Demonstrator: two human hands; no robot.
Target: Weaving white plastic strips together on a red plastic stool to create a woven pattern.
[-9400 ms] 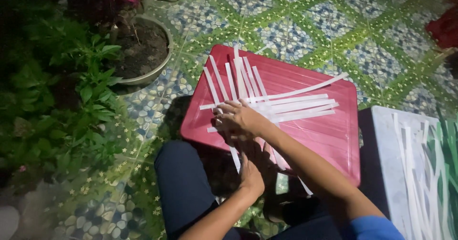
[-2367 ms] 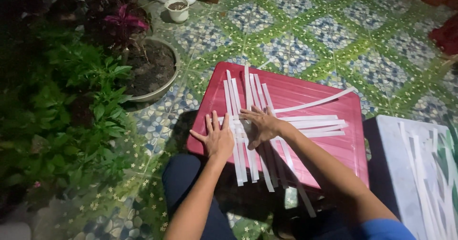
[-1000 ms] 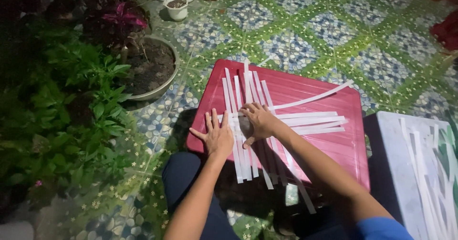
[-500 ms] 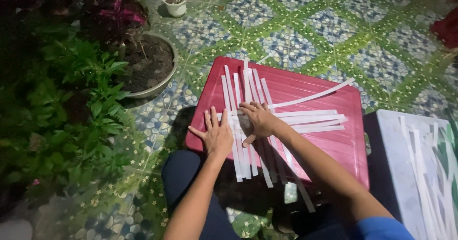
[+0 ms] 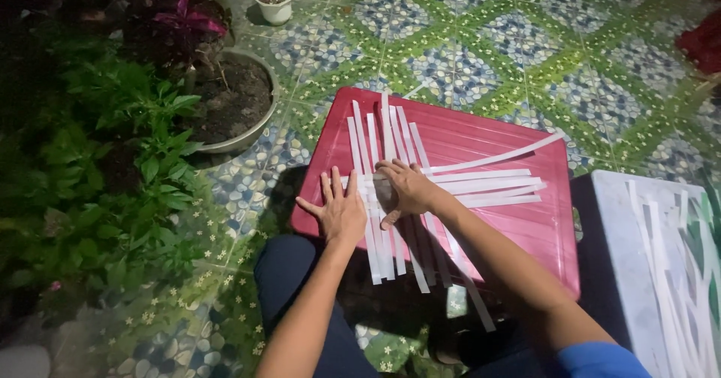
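Strips (image 5: 390,198) of white material lie crossed on a red plastic board (image 5: 518,228), some running lengthwise toward the person and hanging over the near edge, others running sideways to the right. Nearest the camera, a knee in dark trousers (image 5: 293,288) sits just under the board's near left corner, with both forearms reaching forward above it.

The left hand (image 5: 339,211) lies flat with its fingers spread, palm down on the left ends of the strips near the board's left edge. Just beside it, the right hand (image 5: 405,190) rests where the lengthwise and sideways strips cross, fingers bent and pressing down on them; whether it pinches a single strip I cannot tell.

To the right, close to the board, a white surface (image 5: 638,273) carries more loose strips (image 5: 668,273). On the left, leafy green plants (image 5: 113,167) crowd the floor's edge. Past them stands a wide round pot of dark soil (image 5: 233,107), and farther off a small white pot (image 5: 274,2). Patterned green and blue floor tiles (image 5: 488,47) stretch beyond the board.
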